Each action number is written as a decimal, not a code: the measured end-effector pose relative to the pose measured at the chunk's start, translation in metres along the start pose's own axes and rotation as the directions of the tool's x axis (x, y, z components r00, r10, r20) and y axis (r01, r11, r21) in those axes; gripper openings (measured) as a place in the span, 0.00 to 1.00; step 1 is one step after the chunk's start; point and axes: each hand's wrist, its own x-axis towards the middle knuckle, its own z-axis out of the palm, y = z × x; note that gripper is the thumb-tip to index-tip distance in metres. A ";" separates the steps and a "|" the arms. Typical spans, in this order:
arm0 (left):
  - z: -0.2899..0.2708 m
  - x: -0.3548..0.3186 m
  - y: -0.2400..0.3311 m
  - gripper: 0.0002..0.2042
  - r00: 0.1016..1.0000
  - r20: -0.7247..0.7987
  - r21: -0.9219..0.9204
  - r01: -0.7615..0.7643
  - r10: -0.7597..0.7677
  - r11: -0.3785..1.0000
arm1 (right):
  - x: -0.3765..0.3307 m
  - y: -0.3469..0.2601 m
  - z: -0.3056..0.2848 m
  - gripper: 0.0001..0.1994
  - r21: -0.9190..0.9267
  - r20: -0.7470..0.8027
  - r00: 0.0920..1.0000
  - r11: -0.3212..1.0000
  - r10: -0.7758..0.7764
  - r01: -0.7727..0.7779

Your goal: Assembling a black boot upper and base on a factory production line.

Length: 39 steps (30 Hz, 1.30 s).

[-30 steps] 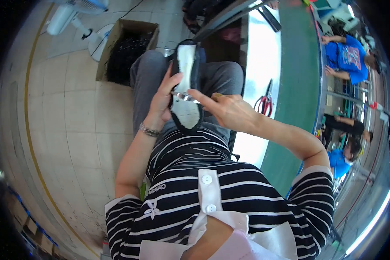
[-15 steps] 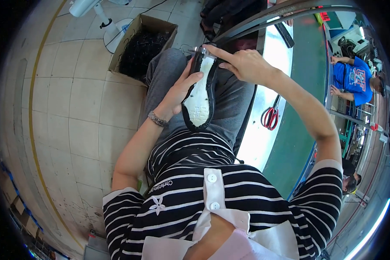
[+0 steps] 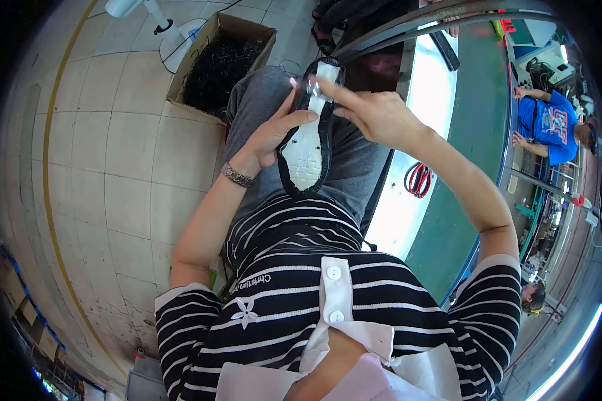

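Observation:
A black shoe upper with a white insole board (image 3: 305,152) lies sole-up above my lap, its toe toward my body. My left hand (image 3: 273,134) grips it by the left side, thumb pressed on the white board. Over the heel half, my right hand (image 3: 381,115) is closed with its index finger reaching to a small shiny metal tool (image 3: 311,87). Motion blur hides the tool's kind. It lies across the board and touches or nearly touches it; I cannot tell which.
Red-handled scissors (image 3: 419,179) lie on the bench (image 3: 396,217) to my right, below a dark bar-shaped thing (image 3: 444,49). A cardboard box (image 3: 267,57) of black scraps stands beyond my left knee. A person in a blue shirt (image 3: 554,125) is across the bench.
The metal tool and my right fingertips have moved from the heel end a little toward the middle of the sole. The heel end now shows. My left hand keeps its hold.

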 end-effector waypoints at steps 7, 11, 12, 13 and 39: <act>-0.007 -0.005 0.003 0.42 0.998 0.043 0.002 0.056 -0.056 0.998 | -0.002 -0.021 -0.001 0.32 -0.024 0.082 0.994 0.997 0.076 -0.074; -0.006 -0.005 0.003 0.43 0.998 0.044 -0.020 0.036 -0.035 0.999 | 0.004 -0.021 -0.002 0.33 -0.106 0.386 0.877 0.958 0.287 -0.267; -0.008 -0.005 0.005 0.44 0.998 0.045 -0.008 0.043 -0.042 0.999 | 0.008 -0.024 -0.011 0.33 -0.138 0.362 0.896 0.966 0.255 -0.220; -0.009 -0.007 0.004 0.45 0.998 0.046 0.001 0.051 -0.051 0.999 | 0.011 -0.031 -0.017 0.34 -0.169 0.341 0.913 0.970 0.222 -0.172; 0.000 -0.028 -0.053 0.30 0.977 0.099 -0.584 -0.096 0.188 0.806 | -0.036 -0.070 0.005 0.39 -0.118 0.468 0.853 0.973 0.233 -0.201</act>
